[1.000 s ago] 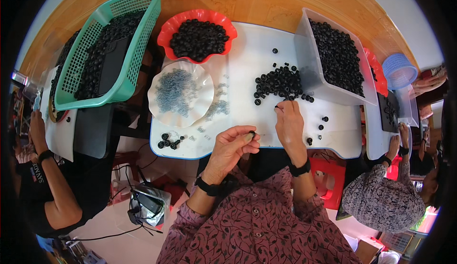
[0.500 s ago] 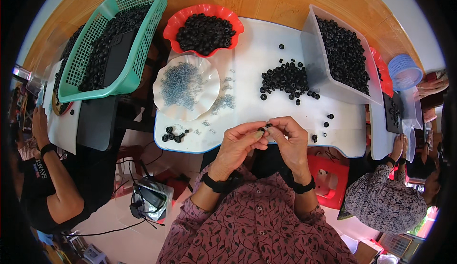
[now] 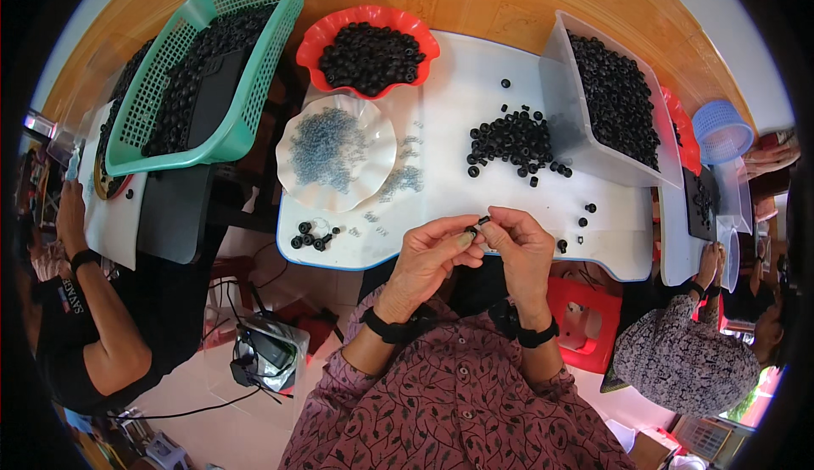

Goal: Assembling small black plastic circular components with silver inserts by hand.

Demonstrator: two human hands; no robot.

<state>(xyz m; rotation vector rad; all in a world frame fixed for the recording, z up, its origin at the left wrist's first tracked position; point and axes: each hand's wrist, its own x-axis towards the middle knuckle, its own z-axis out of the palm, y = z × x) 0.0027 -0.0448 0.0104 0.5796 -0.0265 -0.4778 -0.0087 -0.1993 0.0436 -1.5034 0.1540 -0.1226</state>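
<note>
Over the near edge of the white table my two hands meet, fingertips almost touching. My left hand point(image 3: 421, 265) pinches a small round black plastic piece point(image 3: 471, 231). Between thumb and fingers of my right hand point(image 3: 523, 254) is a small black plunger-like piece point(image 3: 484, 220), tilted just above the round one. Whether a spring sits between them is too small to tell. Beyond my hands lies a loose pile of small black plastic parts point(image 3: 511, 142). Tiny metal springs point(image 3: 322, 149) fill a scalloped white plate point(image 3: 373, 186), and some lie scattered beside it.
A red bowl point(image 3: 309, 46) of black parts stands behind the plate; a clear bin point(image 3: 585, 160) of them is at right. A small black group point(image 3: 310, 236) lies near left. A green basket point(image 3: 246, 135) stands farther left. Other people work on both sides. A red stool point(image 3: 585, 321) is below.
The plunger-like piece in my right fingers now shows more plainly, tilted up over the round piece. Both hands stay close together; the whole view has shifted slightly.
</note>
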